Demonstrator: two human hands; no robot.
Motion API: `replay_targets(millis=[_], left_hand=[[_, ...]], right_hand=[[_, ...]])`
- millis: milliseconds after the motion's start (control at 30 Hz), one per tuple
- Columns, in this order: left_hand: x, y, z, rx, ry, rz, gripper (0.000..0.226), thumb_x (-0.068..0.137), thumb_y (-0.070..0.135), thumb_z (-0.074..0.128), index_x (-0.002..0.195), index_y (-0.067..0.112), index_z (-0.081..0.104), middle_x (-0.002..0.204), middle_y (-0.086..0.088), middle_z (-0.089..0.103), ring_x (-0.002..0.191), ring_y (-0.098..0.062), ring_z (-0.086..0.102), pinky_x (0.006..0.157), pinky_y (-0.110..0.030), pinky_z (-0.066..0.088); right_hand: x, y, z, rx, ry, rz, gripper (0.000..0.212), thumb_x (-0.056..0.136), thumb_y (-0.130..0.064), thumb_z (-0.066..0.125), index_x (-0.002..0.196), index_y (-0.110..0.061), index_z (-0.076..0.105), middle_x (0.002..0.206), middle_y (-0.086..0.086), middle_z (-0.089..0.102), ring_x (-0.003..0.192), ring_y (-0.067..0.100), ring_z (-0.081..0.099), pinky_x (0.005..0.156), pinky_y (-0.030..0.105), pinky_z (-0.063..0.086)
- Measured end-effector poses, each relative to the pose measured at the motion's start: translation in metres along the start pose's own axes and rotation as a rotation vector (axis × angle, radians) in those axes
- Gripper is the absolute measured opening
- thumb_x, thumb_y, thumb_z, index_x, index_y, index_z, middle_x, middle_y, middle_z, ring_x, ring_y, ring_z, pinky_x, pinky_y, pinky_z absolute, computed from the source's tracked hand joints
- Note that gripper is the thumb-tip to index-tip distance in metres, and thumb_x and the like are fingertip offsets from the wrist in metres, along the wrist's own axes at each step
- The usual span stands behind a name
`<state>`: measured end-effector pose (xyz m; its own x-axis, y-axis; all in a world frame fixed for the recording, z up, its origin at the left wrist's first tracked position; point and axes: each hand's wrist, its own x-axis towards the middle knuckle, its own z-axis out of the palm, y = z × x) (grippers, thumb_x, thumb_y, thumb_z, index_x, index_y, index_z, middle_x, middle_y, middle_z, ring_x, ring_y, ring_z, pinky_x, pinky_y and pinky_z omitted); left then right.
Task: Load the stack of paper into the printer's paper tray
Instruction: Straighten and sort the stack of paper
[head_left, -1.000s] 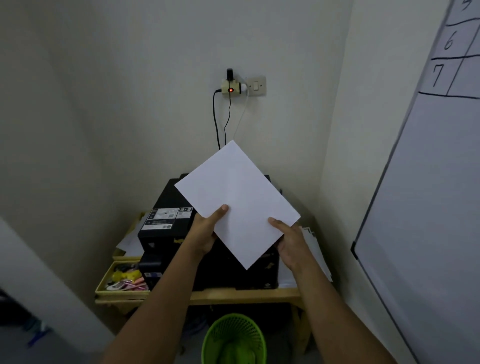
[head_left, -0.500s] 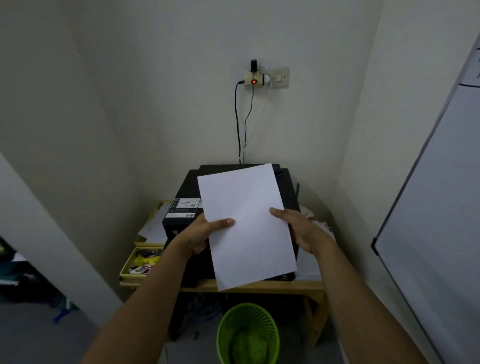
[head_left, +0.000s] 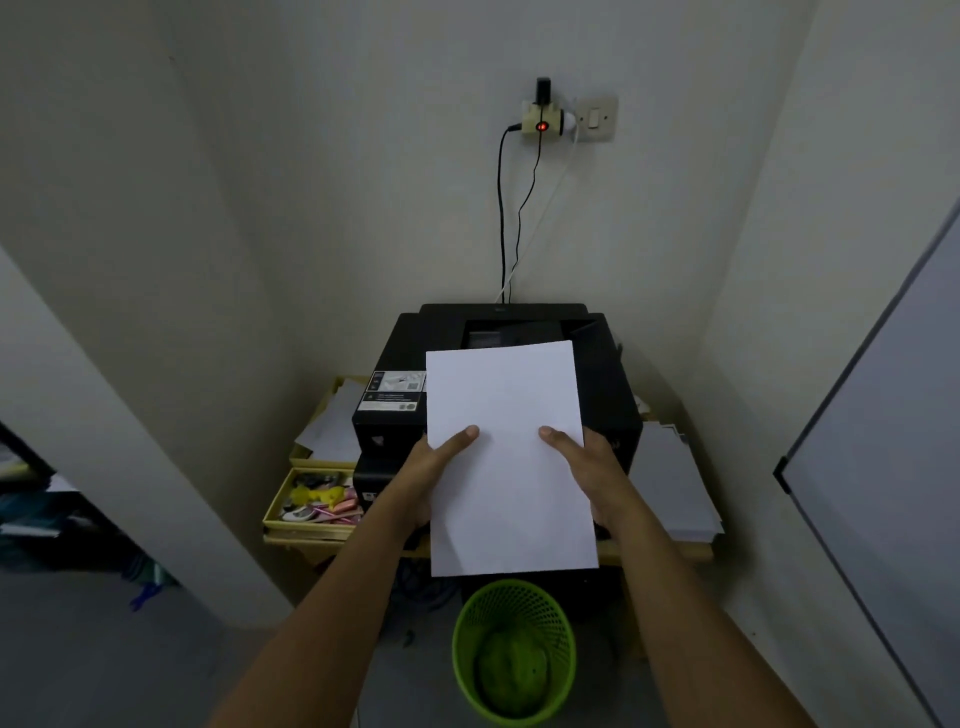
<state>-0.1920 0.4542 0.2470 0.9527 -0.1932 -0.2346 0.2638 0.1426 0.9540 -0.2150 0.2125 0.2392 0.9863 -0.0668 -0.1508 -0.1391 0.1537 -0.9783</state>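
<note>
A white stack of paper (head_left: 509, 410) hovers flat above the black printer (head_left: 602, 384), its long side pointing toward the wall. My left hand (head_left: 428, 475) holds the stack's left edge with the thumb on top. My right hand (head_left: 592, 465) holds the right edge, thumb also on top; the fingers of both hands are hidden under the sheets. At the printer's back an open rear paper slot (head_left: 511, 332) shows just beyond the paper's far edge. The printer stands on a small wooden table (head_left: 670, 551).
A green mesh wastebasket (head_left: 514, 654) stands on the floor under the table's front. A yellow tray of small items (head_left: 311, 501) and loose sheets (head_left: 332, 426) lie left of the printer, more paper (head_left: 670, 478) lies right. Cables hang from a wall socket (head_left: 543, 122). A whiteboard (head_left: 883, 441) leans at right.
The paper has turned from a diagonal to square with the printer and come lower over it. Both hands kept their hold. The view has moved closer and centred on the printer.
</note>
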Motion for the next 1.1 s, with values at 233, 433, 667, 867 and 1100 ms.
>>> replay_targets(millis=[233,433,667,867,1100], left_hand=[[0.000,-0.027,-0.021,0.116,0.089,0.005,0.051,0.085,0.046,0.084,0.129,0.023,0.069,0.119,0.000,0.079,0.108,-0.025,0.075,0.087,-0.041,0.061],[0.004,-0.062,-0.044,0.155,0.095,-0.042,0.049,0.085,0.048,0.084,0.127,0.026,0.069,0.119,0.000,0.078,0.109,-0.025,0.075,0.089,-0.041,0.061],[0.004,-0.108,-0.065,0.139,0.071,-0.118,0.043,0.093,0.031,0.080,0.132,0.023,0.065,0.126,-0.002,0.075,0.111,-0.025,0.072,0.085,-0.038,0.061],[-0.002,-0.143,-0.081,0.164,0.110,-0.137,0.043,0.093,0.032,0.079,0.133,0.021,0.066,0.123,-0.004,0.076,0.111,-0.029,0.073,0.092,-0.047,0.062],[-0.015,-0.178,-0.100,0.193,0.169,-0.196,0.033,0.094,0.030,0.077,0.125,0.028,0.066,0.115,0.002,0.078,0.106,-0.021,0.074,0.076,-0.029,0.061]], right_hand=[[-0.003,0.043,0.020,0.036,0.008,0.055,0.030,0.098,-0.033,0.080,0.126,-0.024,0.075,0.115,-0.001,0.083,0.105,0.022,0.079,0.092,0.046,0.064],[0.002,0.079,0.026,-0.043,0.034,0.064,0.031,0.097,-0.034,0.080,0.126,-0.026,0.075,0.114,-0.007,0.083,0.104,0.015,0.079,0.083,0.033,0.064],[0.001,0.128,0.036,-0.132,0.013,0.088,0.036,0.099,-0.040,0.078,0.132,-0.027,0.072,0.119,-0.008,0.081,0.108,0.013,0.078,0.092,0.037,0.064],[-0.005,0.163,0.043,-0.132,0.021,0.120,0.038,0.099,-0.038,0.078,0.134,-0.028,0.071,0.122,-0.008,0.080,0.111,0.014,0.077,0.093,0.038,0.063],[0.010,0.203,0.025,-0.183,-0.067,0.186,0.022,0.106,-0.034,0.069,0.121,-0.021,0.077,0.116,-0.004,0.082,0.108,0.016,0.078,0.092,0.037,0.062]])
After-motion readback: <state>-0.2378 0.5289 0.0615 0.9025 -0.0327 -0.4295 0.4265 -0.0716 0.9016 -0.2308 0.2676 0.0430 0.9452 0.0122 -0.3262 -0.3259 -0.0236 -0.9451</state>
